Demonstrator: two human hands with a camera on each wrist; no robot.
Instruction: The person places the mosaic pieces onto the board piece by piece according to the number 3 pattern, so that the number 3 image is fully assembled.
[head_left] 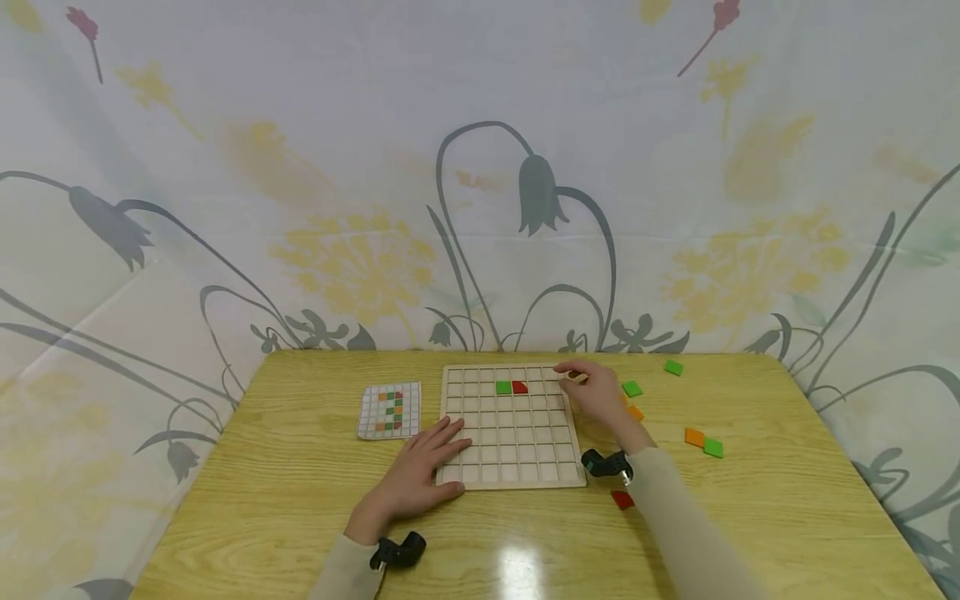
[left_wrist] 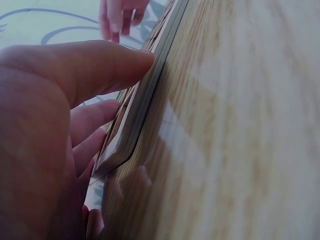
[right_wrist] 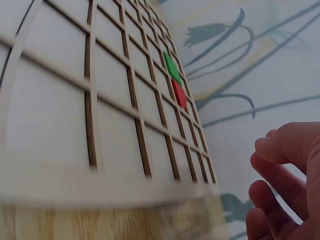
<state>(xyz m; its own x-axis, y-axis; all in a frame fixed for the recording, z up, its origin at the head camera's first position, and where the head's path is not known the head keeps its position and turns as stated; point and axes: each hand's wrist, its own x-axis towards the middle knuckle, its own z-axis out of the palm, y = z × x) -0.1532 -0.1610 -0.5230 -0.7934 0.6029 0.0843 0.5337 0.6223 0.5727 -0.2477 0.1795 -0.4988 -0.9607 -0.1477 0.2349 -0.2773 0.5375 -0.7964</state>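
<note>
A wooden grid board (head_left: 508, 435) lies flat on the table, with a green square tile (head_left: 503, 387) and a red tile with one rounded corner (head_left: 520, 387) side by side in its upper rows. My left hand (head_left: 416, 475) rests at the board's left side, fingers spread over the edge and thumb by the lower corner. Over the upper right corner hovers my right hand (head_left: 600, 396), its fingers loosely bent and nothing visible between them. In the right wrist view, the thumb and fingers (right_wrist: 272, 177) show beyond the board's rim.
Left of the board lies a printed pattern card (head_left: 390, 411) with coloured squares. Loose tiles lie to the right: green ones (head_left: 674, 367), orange ones (head_left: 694, 437) and a red one (head_left: 622, 499) near the right sleeve. A flower-patterned cloth (head_left: 480, 208) hangs behind the table.
</note>
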